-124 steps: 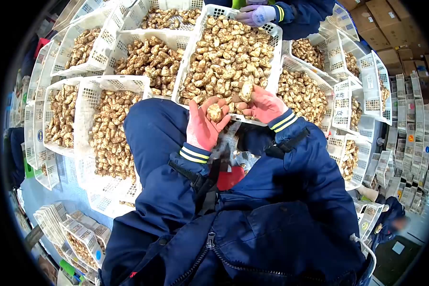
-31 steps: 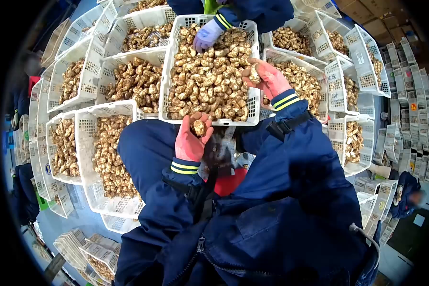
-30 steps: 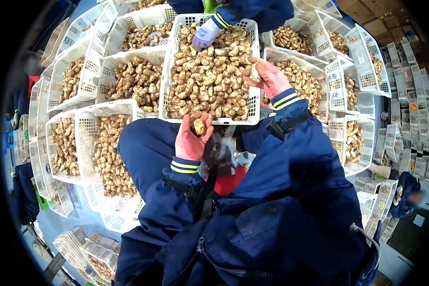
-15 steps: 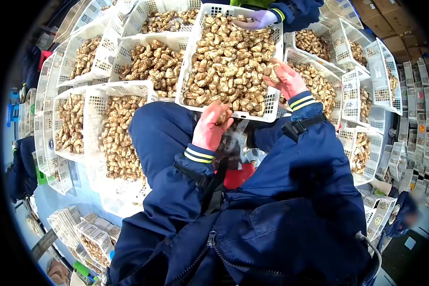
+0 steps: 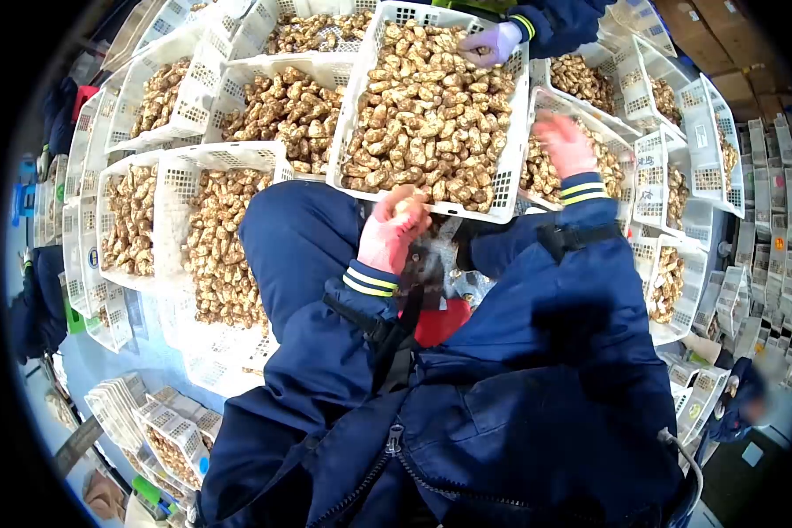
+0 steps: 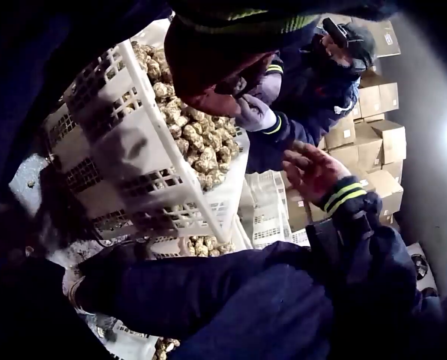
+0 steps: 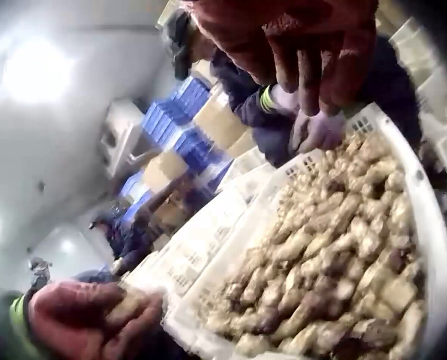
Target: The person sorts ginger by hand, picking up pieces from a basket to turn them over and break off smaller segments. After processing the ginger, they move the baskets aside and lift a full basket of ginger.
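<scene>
Curled pink-gloved fingers of the left hand (image 5: 391, 234) grip a brown-and-cream tuber (image 5: 403, 207) at the near edge of the central white crate (image 5: 431, 204). That tuber (image 7: 126, 308) also shows in the right wrist view, held by the left hand (image 7: 85, 321). Over the crate to the right hovers the right hand (image 5: 568, 144), its fingers extended and slightly blurred. No tuber shows in the right hand (image 6: 312, 172) in the left wrist view. Similar tubers (image 5: 431, 123) fill the central crate.
Another person's purple-gloved hand (image 5: 493, 44) is at the far right of the central crate. More tuber-filled crates stand on both sides, such as one at left (image 5: 224, 246) and one at right (image 5: 669, 282). Cardboard boxes (image 5: 695, 35) are stacked at the back right.
The right hand has moved right, off the central crate's edge to above the right crate, and the tuber it held is gone. The other person's hand has shifted right. The left hand still grips a tuber.
</scene>
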### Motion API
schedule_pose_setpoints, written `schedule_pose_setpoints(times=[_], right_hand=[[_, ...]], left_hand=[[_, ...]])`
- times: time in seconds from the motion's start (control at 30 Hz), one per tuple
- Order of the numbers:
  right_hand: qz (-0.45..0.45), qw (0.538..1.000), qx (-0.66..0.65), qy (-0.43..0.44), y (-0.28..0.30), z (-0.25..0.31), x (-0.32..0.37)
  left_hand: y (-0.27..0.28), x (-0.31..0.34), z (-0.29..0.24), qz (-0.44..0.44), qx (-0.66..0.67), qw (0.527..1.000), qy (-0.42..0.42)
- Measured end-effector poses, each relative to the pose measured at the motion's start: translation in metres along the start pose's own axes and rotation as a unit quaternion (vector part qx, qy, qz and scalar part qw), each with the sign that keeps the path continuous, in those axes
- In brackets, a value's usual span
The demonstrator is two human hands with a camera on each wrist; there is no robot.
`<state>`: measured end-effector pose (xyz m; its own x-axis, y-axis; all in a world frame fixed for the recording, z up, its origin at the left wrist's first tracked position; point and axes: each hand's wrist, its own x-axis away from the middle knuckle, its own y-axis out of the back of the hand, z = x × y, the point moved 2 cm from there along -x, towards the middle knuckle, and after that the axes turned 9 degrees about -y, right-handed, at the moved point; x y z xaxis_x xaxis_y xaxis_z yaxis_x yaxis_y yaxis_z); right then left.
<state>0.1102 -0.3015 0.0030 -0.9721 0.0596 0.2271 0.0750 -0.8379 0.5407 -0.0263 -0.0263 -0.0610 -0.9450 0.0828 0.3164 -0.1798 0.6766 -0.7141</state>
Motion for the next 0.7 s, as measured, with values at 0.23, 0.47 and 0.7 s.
schedule_pose_setpoints(times=[0.23,0.47,0.7], right_hand=[[0.211,0.967,0.078,0.117,-0.143,0.022,0.071],[0.060,0.959,0.246,-0.130,-0.020,0.028,0.012],[0.026,0.915,0.380,0.134,-0.050,0.007,-0.057]], left_hand=[[0.003,-0.008,0.017,0.076,-0.165,0.978,-0.102],[-0.019,0.005,-0.005,0.008,0.069,0.994,0.084],[-0.017,0.001,0.003,0.039,0.072,0.992,0.095]])
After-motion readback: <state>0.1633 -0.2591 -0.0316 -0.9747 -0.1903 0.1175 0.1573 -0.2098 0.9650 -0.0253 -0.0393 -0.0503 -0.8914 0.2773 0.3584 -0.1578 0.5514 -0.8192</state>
